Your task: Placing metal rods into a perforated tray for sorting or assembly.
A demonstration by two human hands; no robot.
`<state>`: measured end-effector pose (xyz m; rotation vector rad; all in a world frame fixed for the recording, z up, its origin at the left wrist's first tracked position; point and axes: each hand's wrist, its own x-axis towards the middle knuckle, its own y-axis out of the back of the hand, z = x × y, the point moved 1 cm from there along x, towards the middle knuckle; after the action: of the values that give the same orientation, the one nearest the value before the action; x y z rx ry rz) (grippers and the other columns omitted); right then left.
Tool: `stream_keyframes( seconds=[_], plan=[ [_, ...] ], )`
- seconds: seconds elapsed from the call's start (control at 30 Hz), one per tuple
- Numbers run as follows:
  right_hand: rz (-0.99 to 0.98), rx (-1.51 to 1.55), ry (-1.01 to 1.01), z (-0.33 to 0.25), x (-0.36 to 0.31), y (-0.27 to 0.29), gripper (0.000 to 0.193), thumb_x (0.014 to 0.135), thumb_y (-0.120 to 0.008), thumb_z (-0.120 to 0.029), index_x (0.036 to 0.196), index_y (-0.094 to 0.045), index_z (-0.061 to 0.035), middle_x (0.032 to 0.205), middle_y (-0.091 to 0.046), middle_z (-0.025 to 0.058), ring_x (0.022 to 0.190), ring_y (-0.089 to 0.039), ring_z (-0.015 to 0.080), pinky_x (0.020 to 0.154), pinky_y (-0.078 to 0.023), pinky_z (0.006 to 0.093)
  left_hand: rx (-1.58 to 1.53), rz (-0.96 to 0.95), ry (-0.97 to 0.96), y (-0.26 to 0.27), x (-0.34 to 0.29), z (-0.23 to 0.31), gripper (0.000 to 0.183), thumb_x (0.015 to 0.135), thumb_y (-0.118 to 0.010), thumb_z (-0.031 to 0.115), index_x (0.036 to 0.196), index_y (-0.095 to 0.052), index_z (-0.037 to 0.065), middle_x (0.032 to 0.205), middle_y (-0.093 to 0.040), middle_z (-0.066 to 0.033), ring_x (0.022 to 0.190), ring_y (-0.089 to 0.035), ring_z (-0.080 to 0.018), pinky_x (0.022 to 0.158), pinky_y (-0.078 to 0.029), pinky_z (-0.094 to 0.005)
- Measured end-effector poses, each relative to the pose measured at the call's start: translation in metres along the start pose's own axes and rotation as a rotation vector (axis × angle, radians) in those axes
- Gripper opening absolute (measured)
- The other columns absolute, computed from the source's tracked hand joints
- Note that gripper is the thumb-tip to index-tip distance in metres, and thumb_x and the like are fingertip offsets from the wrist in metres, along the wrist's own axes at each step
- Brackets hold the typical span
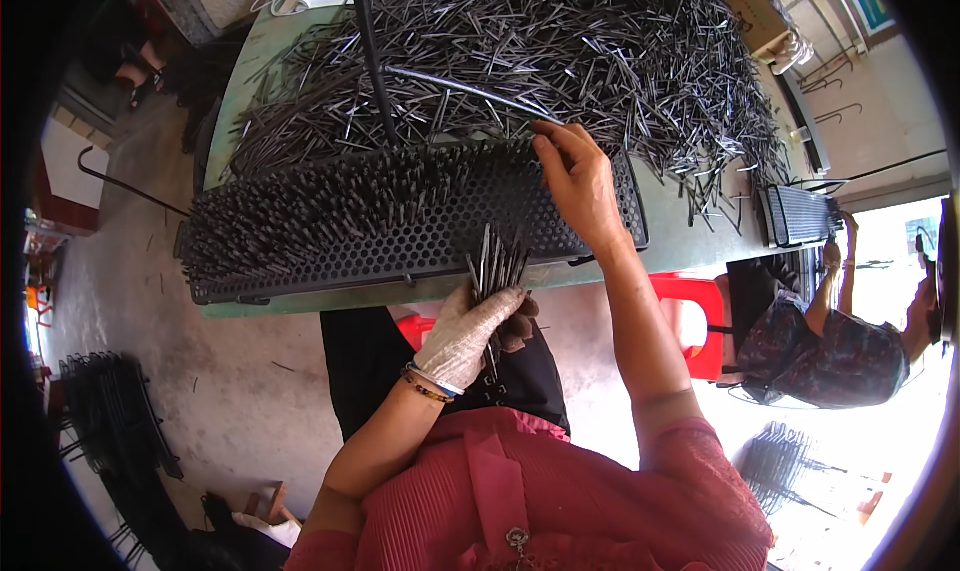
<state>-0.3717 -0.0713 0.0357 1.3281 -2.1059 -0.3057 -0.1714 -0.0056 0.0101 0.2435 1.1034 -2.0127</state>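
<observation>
My left hand (465,341), in a pale glove with a dark patch at the fingers, is closed round a bundle of thin dark metal rods (492,261). The rods point up toward the front edge of a long black perforated rack (390,256). Short rods (300,211) stand upright in many of its holes, packed densely on the left and along the back. Over the right part of the rack is my bare right hand (580,181), thumb and fingers bent together near the back row. Whatever lies between those fingertips is hidden.
A big heap of loose rods (520,41) covers the green table (255,81) behind the rack. A dark upright bar (370,51) rises behind the rack. At right, another person (830,346) works at a second rack (800,216) beside a red chair (690,321). Black racks (115,431) lie at lower left.
</observation>
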Motion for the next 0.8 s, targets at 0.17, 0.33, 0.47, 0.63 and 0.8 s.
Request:
stream_keyframes(
  seconds=[0.17, 0.33, 0.47, 0.63, 0.8],
  plan=[
    [0.038, -0.174, 0.064, -0.017, -0.002, -0.001, 0.023, 0.086, -0.067, -0.012, 0.105, -0.066, 0.0017, 0.087, -0.059, 0.0114, 0.064, -0.058, 0.0192, 0.057, -0.047, 0.0298, -0.03, 0.078, -0.019, -0.002, -0.002, 0.0, 0.018, 0.093, -0.058, 0.016, 0.104, -0.055, 0.001, 0.088, -0.066, -0.0126, 0.067, -0.065, -0.0184, 0.055, -0.052, -0.0267],
    [-0.08, -0.01, -0.071, -0.032, -0.017, 0.014, 0.025, 0.085, -0.072, -0.021, 0.094, -0.07, 0.0019, 0.079, -0.062, 0.0085, 0.063, -0.057, 0.0148, 0.058, -0.046, 0.0278, -0.021, -0.031, -0.079, 0.001, -0.006, 0.002, 0.02, 0.095, -0.055, 0.016, 0.108, -0.054, 0.001, 0.09, -0.066, -0.0123, 0.07, -0.065, -0.0185, 0.057, -0.052, -0.0279],
    [-0.449, 0.23, -0.212, -0.037, -0.036, 0.022, 0.032, 0.086, -0.072, -0.028, 0.087, -0.069, 0.0039, 0.073, -0.06, 0.0054, 0.065, -0.053, 0.0082, 0.056, -0.042, 0.0271, -0.028, -0.072, -0.107, -0.005, -0.009, 0.007, 0.02, 0.095, -0.055, 0.016, 0.108, -0.054, 0.001, 0.091, -0.065, -0.012, 0.072, -0.065, -0.0179, 0.058, -0.052, -0.0275],
    [-0.496, 0.259, -0.353, -0.039, -0.045, 0.024, 0.027, 0.088, -0.069, -0.021, 0.085, -0.067, 0.0059, 0.068, -0.059, 0.0037, 0.064, -0.049, 0.0059, 0.055, -0.041, 0.0261, -0.003, -0.026, -0.129, -0.01, -0.009, 0.006, 0.021, 0.095, -0.055, 0.016, 0.107, -0.055, 0.0, 0.092, -0.065, -0.0119, 0.071, -0.064, -0.0167, 0.058, -0.051, -0.0272],
    [-0.387, 0.224, -0.35, -0.032, -0.043, 0.028, 0.024, 0.09, -0.067, -0.02, 0.088, -0.068, 0.0043, 0.068, -0.058, -0.0009, 0.067, -0.047, 0.0041, 0.058, -0.039, 0.0238, -0.006, -0.018, -0.091, -0.006, -0.005, 0.004, 0.019, 0.094, -0.056, 0.016, 0.104, -0.057, 0.0, 0.091, -0.065, -0.0112, 0.07, -0.063, -0.0154, 0.057, -0.05, -0.0261]
  ],
)
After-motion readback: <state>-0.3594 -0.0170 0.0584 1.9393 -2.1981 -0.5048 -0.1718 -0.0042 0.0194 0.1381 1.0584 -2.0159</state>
